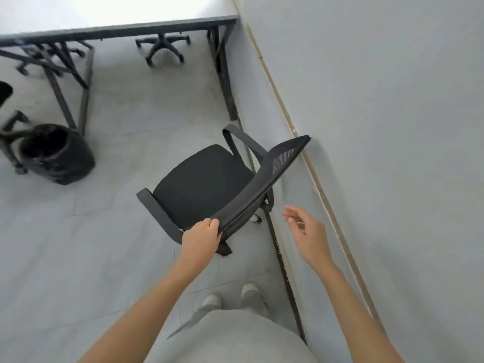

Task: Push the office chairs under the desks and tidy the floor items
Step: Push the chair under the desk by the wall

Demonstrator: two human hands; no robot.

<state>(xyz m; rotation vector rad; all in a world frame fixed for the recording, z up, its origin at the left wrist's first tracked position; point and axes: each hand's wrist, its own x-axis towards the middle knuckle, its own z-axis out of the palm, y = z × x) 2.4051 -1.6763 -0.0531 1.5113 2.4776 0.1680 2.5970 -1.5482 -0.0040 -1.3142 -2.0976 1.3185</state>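
A black mesh office chair (201, 184) stands on the grey floor close to the right wall, its seat facing the desk (117, 31) at the back. My left hand (200, 238) grips the near end of the chair's backrest top edge. My right hand (305, 230) hovers free to the right of the backrest, fingers relaxed and holding nothing. The space under the desk straight ahead is open floor.
A black bin with a bag liner (56, 153) sits on the floor at the left. Another chair's wheeled base (163, 48) shows behind the desk, and part of a chair (10, 132) at the far left edge. The wall (366, 127) runs along the right.
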